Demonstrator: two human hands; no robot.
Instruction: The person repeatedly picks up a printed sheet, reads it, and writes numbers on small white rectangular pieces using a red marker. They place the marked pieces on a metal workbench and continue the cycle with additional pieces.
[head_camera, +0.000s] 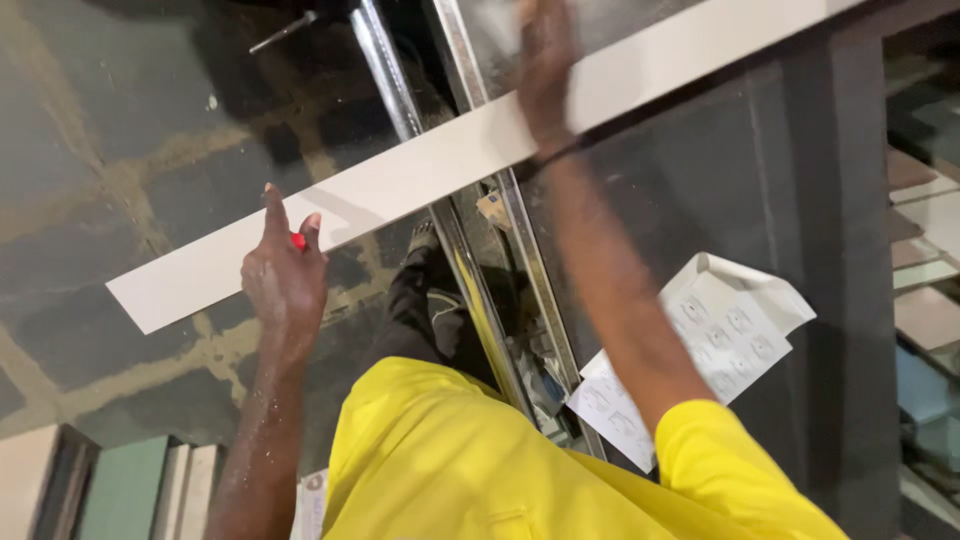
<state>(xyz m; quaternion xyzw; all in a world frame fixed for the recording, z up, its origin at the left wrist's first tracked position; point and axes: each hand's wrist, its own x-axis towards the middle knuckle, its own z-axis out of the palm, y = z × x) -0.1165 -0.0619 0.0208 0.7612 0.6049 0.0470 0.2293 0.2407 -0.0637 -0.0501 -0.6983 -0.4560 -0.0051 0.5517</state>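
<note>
Holding a long white strip across a metal rail

Gripping item: the left hand (283, 272) is closing its grip around a small red object (298, 240), index finger pointing up against the lower edge of the long white strip (420, 170); what kind of object the red one is cannot be told.

Pressing item: the right hand (545, 70) is lying on top of the same strip further along, fingers blurred, so whether this grip is curling over the far edge or resting flat cannot be told.

Strip: lying slantwise from lower left to upper right, it is crossing over a shiny metal rail (470, 290) that is running away from the person.

Beside the rail: a dark desk (800, 180) is carrying a white printed sheet (720, 335) just right of the right forearm, one corner folded.

Below: a yellow shirt (450, 460) is filling the lower middle, a dark shoe (425, 290) showing under the strip near the rail.

Ground: a dark stone floor (120, 130) with pale joints is lying under the strip's left end; stacked tiles (130, 490) are leaning at the lower left corner.
</note>
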